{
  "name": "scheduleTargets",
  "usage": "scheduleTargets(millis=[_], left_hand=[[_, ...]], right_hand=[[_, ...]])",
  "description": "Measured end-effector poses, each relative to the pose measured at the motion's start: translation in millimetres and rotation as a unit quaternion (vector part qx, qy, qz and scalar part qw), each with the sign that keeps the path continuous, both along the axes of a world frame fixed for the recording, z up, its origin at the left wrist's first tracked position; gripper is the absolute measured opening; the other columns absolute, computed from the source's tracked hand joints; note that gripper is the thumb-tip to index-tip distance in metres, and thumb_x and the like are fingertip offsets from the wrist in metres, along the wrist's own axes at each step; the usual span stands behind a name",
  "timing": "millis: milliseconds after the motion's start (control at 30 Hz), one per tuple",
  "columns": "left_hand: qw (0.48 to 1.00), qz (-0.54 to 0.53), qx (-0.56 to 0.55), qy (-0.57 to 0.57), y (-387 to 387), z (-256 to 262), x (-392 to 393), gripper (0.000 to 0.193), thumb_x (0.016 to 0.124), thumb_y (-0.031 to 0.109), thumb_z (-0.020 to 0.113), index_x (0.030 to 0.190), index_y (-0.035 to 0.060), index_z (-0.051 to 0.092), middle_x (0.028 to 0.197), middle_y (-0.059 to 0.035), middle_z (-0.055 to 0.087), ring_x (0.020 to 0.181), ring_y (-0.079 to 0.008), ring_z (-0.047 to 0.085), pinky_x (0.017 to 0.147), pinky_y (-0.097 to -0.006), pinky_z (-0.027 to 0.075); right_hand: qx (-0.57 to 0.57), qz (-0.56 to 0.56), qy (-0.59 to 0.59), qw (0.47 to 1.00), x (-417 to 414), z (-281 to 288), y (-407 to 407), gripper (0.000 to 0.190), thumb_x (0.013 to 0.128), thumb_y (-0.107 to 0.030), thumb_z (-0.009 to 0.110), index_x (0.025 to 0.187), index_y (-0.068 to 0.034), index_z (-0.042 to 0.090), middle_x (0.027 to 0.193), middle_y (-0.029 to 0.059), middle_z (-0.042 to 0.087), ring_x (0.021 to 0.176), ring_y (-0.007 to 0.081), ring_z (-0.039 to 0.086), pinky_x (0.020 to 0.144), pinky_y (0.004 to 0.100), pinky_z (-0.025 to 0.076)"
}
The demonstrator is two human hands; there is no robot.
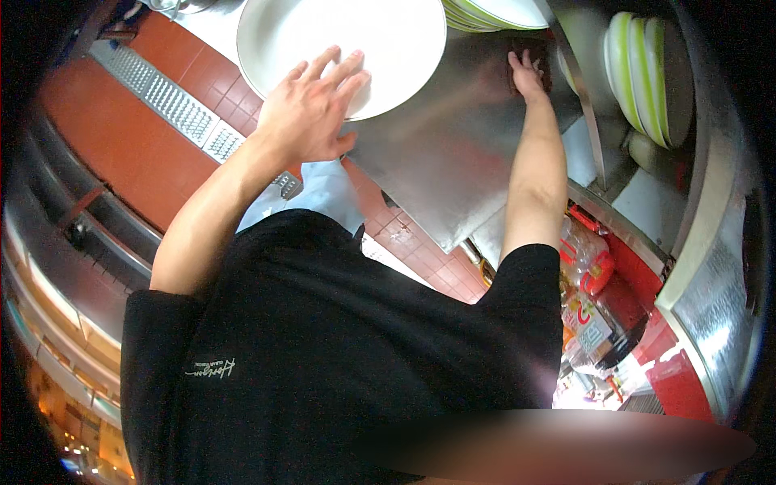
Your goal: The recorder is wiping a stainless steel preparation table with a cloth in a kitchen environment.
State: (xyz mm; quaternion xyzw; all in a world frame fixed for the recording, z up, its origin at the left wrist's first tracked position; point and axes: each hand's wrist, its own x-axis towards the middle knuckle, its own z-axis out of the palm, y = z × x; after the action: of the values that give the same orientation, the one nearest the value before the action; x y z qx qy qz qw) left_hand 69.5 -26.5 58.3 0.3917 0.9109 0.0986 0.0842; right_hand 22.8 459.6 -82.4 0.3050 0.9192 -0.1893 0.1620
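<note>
A large white plate or shallow bowl [388, 54] lies at the top, its near rim by the edge of a stainless steel counter [436, 145]. My left hand [315, 103] is over its near side, palm down with fingers spread across the white inside. The thumb sits apart, just outside the rim. Whether the fingers press on the plate is unclear. My right hand [527, 74] reaches far across the counter to a dark brown patch [515, 85]. I cannot tell whether that is a cloth, a pad or a reflection. Only some fingers show there.
Stacked green-banded white dishes [494, 18] stand beyond the plate. Similar dishes [642, 79] show in the shiny metal at right, perhaps reflected. Plastic bottles [600, 291] stand low beside my right arm. A perforated metal drain strip [176, 112] crosses the red tile floor [139, 157].
</note>
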Motion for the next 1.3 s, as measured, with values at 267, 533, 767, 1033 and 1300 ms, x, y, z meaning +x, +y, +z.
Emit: scheduleTargets(millis=[267,533,767,1033,1300], left_hand=[[1.000,0.006,0.027,0.013,4,-12,1,0.091,0.075,0.042,0.072,0.151,0.0068,0.034,0.152,-0.0107,0.044,0.142,-0.0329,0.039,0.111,-0.0467,0.042],[1.000,-0.015,0.015,0.009,-2,-14,-2,0.094,0.077,0.048,0.073,0.150,0.0048,0.033,0.155,-0.0144,0.039,0.143,-0.0358,0.036,0.108,-0.0526,0.042],[0.999,-0.039,-0.019,-0.016,3,1,0,0.093,0.076,0.046,0.075,0.149,0.0053,0.035,0.156,-0.0170,0.035,0.143,-0.0381,0.034,0.109,-0.0533,0.040],[0.999,-0.025,0.001,-0.021,1,4,-3,0.091,0.073,0.042,0.076,0.147,0.0075,0.038,0.153,-0.0149,0.039,0.141,-0.0382,0.036,0.110,-0.0512,0.040],[0.999,-0.004,-0.019,-0.032,6,10,-5,0.091,0.070,0.038,0.078,0.146,0.0070,0.040,0.154,-0.0125,0.039,0.142,-0.0370,0.035,0.111,-0.0526,0.039]], right_hand=[[-0.002,0.020,-0.016,1.000,28,1,-27,0.105,0.085,-0.074,0.051,0.159,-0.010,0.014,0.164,0.0236,0.004,0.151,0.0442,0.003,0.123,0.0493,0.008],[-0.012,0.109,-0.039,0.993,147,16,-200,0.107,0.086,-0.075,0.051,0.159,-0.008,0.011,0.163,0.0284,0.001,0.151,0.0456,0.000,0.123,0.0501,0.009],[0.024,0.053,-0.052,0.997,177,20,-243,0.106,0.085,-0.077,0.048,0.160,-0.015,0.007,0.164,0.0238,-0.005,0.152,0.0422,-0.006,0.122,0.0519,0.004],[-0.005,-0.035,-0.008,0.999,72,3,-137,0.101,0.083,-0.081,0.047,0.160,-0.027,0.012,0.166,0.0180,-0.008,0.150,0.0465,-0.007,0.117,0.0656,0.002],[0.018,-0.053,-0.008,0.998,-17,-5,-34,0.101,0.083,-0.084,0.039,0.161,-0.027,0.010,0.166,0.0167,-0.005,0.151,0.0443,-0.005,0.117,0.0660,0.005]])
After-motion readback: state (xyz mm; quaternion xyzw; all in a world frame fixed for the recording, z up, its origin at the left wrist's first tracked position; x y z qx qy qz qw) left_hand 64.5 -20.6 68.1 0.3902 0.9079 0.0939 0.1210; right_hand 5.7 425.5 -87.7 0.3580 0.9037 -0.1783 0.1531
